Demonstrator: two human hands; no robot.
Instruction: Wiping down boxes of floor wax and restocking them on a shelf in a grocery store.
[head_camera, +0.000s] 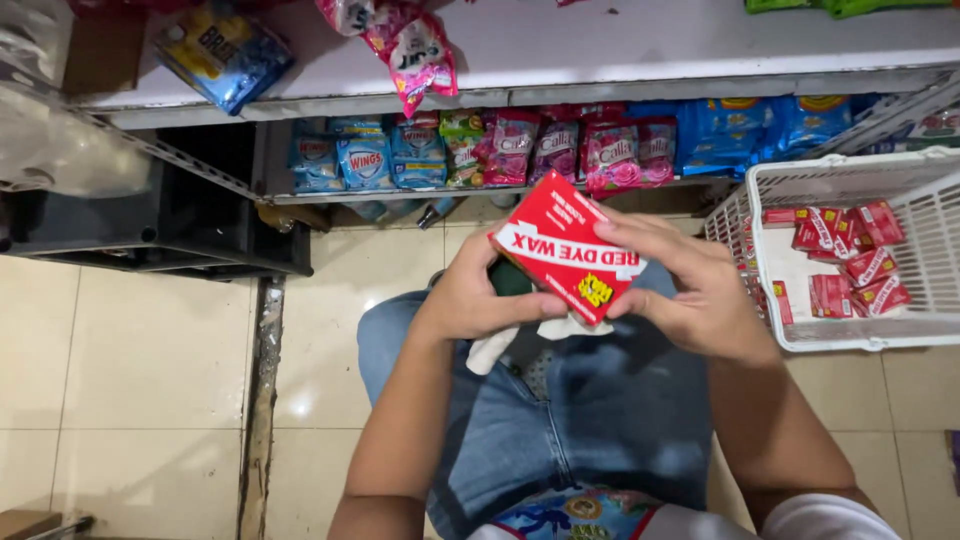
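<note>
Several small red boxes (848, 262) lie in the white basket (860, 338) (right side). Both hands, left (470, 298) and right (700, 295), grip one red box (562, 255), long axis slanting down-right.

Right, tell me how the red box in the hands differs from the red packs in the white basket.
The red rectangular box is held up off the floor between the left hand and right hand; the small red packs lie loose in the white plastic basket. The box is one, looking larger; the packs are many, jumbled. Both are red with white markings.
</note>
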